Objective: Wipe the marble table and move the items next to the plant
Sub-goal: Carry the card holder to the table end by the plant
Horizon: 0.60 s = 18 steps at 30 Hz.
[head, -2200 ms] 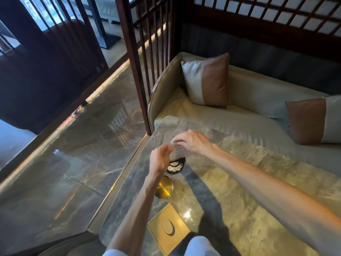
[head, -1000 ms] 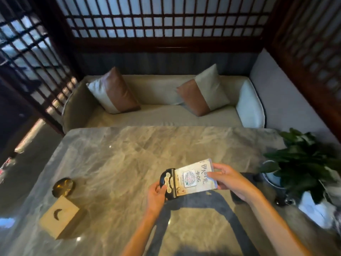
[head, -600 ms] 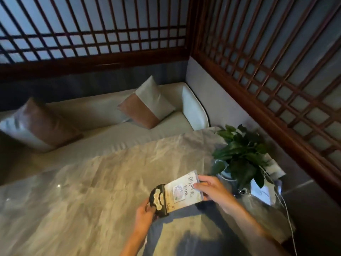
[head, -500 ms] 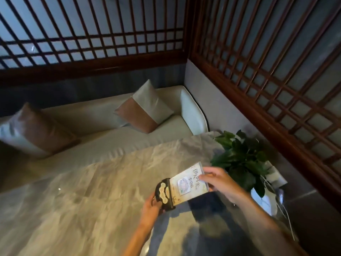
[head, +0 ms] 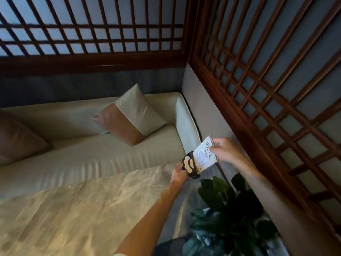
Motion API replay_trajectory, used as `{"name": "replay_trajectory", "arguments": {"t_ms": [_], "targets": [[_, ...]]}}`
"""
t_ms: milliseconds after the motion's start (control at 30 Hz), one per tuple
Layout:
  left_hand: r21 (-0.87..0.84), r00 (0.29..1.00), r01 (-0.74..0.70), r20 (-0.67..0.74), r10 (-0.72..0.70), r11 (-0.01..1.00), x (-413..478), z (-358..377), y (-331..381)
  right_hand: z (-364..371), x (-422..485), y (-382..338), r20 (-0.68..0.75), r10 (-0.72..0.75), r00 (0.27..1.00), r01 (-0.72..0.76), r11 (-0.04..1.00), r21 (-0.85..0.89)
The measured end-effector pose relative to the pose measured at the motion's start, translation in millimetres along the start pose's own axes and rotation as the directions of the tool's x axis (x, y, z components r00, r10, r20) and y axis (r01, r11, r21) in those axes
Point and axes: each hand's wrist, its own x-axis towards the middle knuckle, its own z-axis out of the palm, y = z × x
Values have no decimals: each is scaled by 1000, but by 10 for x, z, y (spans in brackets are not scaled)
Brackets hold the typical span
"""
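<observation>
Above the surface [head: 83, 209] corner, both hands are carrying the sign [head: 203, 155]: left hand [head: 178, 174] gripping its dark base, right hand [head: 224, 152] steadying the card, for setting beside the plant [head: 227, 215].

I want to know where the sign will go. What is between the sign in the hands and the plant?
Nothing sits there. In the head view, the sign is held above the table, and only a bare strip of marble shows between it and the plant.

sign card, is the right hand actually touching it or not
Touching. In the head view the right hand has its fingers closed over the sign card's upper right edge, with no gap showing.
</observation>
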Motion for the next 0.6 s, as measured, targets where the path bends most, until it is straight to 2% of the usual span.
{"name": "replay_trajectory", "arguments": {"t_ms": [167,267,367,533,600], "targets": [[66,992,115,51,-119,991,483,274,-468,206,650,685,2,45,999,-43,976,-212],[116,979,162,108,-175,980,579,357,-579,268,730,827,2,84,996,-81,972,-219],[169,968,140,184,-170,976,666,427,-631,278,710,893,-11,90,996,-90,958,-271],[172,957,165,211,-200,971,842,590,-792,310,678,1041,2,75,997,-71,950,-303],[201,956,126,238,-173,971,892,641,-891,318,655,1081,-7,84,996,-83,954,-287]]}}
